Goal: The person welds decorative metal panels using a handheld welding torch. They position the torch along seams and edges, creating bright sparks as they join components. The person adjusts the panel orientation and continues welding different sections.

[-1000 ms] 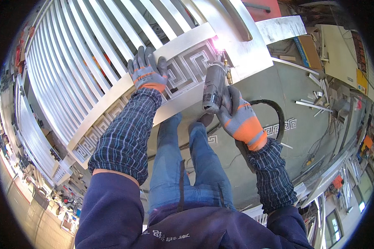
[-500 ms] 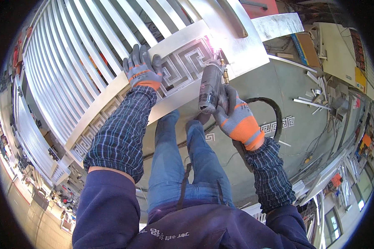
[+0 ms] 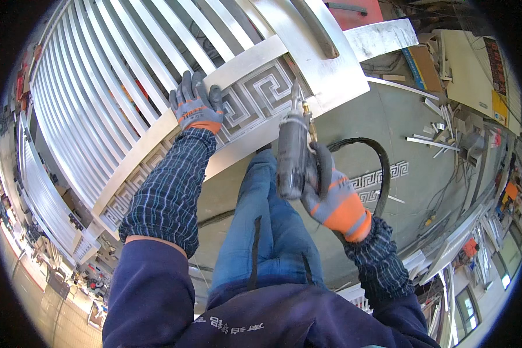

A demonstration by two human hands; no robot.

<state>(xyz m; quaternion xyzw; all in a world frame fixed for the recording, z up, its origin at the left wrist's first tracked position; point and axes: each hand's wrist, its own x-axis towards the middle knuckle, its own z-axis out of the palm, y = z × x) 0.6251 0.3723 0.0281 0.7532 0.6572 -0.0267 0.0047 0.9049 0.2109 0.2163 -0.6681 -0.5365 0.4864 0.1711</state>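
My left hand [image 3: 197, 105], in a grey and orange work glove, lies with fingers spread on the light metal frame beside the bars of a large barred gate panel [image 3: 339, 87]. My right hand [image 3: 339, 203], gloved alike, is wrapped round the handle of a welding gun [image 3: 293, 155] with a dark cylindrical body and a brass fitting. Its thin nozzle points at the right end of a metal fretwork strip [image 3: 272, 87] set in the panel. No arc glows at the tip. Whether the tip touches the metal cannot be told.
A thick black cable [image 3: 384, 168] loops behind my right hand. Loose fretwork pieces [image 3: 383, 180] lie on the grey-green floor [image 3: 412, 127]. Metal offcuts [image 3: 441, 142] are scattered at the right. Another slatted panel [image 3: 46, 191] stands at the far left.
The bright pink-white arc at the nozzle has gone out. The welding gun and my right hand have shifted slightly down. My left hand stays on the frame, and my legs have moved.
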